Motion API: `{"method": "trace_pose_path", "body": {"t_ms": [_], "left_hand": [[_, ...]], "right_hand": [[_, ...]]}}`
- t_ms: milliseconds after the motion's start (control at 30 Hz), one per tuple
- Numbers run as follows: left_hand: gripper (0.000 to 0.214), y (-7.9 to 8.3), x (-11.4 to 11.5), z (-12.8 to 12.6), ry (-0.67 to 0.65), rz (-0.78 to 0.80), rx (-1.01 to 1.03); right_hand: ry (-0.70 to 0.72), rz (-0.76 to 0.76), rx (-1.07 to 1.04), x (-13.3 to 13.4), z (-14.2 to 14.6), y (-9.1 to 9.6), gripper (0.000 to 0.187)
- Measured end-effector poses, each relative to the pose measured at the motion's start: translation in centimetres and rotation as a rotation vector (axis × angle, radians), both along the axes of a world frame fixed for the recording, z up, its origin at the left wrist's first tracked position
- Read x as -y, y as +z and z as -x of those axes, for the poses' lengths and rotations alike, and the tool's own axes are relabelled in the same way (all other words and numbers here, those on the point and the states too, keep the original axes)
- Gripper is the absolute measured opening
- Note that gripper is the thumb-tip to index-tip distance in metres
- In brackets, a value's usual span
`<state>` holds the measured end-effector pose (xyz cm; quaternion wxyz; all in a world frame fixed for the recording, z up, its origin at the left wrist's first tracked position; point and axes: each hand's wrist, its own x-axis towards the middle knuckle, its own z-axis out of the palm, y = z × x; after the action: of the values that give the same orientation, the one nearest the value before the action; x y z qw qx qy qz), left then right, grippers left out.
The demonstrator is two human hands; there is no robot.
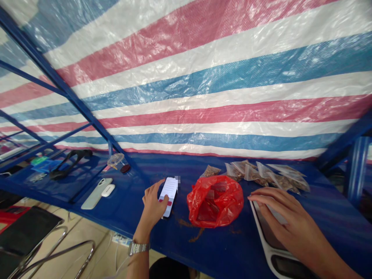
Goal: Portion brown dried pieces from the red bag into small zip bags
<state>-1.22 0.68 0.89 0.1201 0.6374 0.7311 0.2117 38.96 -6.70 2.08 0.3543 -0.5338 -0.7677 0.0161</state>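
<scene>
While our left hand (152, 205) grips a phone (169, 190), our open right hand (286, 221) rests flat on a white scale (263, 236), with a red plastic bag (215, 201) at its nine o'clock and small packets (261, 173) at eleven.

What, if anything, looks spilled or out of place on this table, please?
Brown crumbs are spilled on the blue table just below the red bag. They form a loose streak and scattered specks, which looks odd beside the tidily grouped small packets.
</scene>
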Motion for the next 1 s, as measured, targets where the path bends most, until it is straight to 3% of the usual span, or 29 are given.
{"method": "trace_pose_path", "body": {"t_ms": [133,333,567,767,1000], "left_hand": [[0.044,-0.9,-0.6,-0.5,0.028,-0.016,-0.077],[0.044,-1.6,-1.1,-0.7,-0.014,0.023,-0.076],[0.045,-1.4,-1.0,-1.0,-0.018,0.046,-0.099],[0.048,-1.0,-0.5,-0.9,0.041,-0.065,-0.092],[0.059,-0.5,0.0,0.2,0.016,-0.005,-0.080]], "right_hand": [[0.012,0.003,0.002,0.0,-0.1,-0.2,0.022],[0.018,-0.022,-0.009,0.0,-0.2,-0.1,0.022],[0.008,-0.049,-0.014,-0.1,-0.3,0.2,0.022],[0.013,-0.075,-0.014,-0.1,-0.5,0.2,0.020],[0.025,-0.102,-0.017,-0.1,-0.5,0.5,0.020]]}}
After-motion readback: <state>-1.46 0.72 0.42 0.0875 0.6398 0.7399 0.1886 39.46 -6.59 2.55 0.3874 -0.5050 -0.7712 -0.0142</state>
